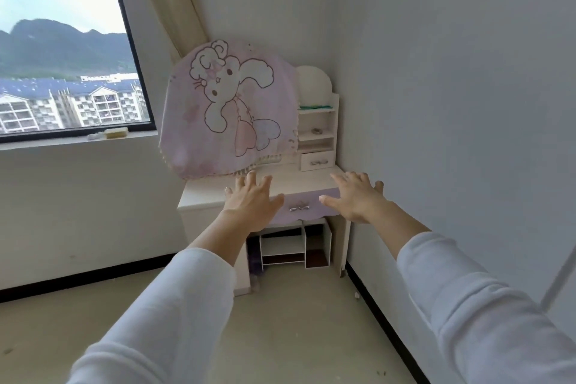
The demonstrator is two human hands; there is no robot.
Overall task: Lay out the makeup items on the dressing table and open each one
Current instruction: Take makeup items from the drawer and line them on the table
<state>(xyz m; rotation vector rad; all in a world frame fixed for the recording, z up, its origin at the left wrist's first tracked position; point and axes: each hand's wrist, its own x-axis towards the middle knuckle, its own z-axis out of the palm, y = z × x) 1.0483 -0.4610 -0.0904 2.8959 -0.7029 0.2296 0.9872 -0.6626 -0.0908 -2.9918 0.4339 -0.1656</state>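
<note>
Head view: our left hand and right hand hover spread and empty before the corner dressing table; makeup items unseen, presumably light, slippery; we would pinch the lilac drawer by its bow handle.

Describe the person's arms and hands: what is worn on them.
The left sleeve and right sleeve are long, white and soft-looking, with plain loose cuffs ending above the wrists. The left hand and right hand are bare: no gloves, rings, watch or bracelet show.
</note>
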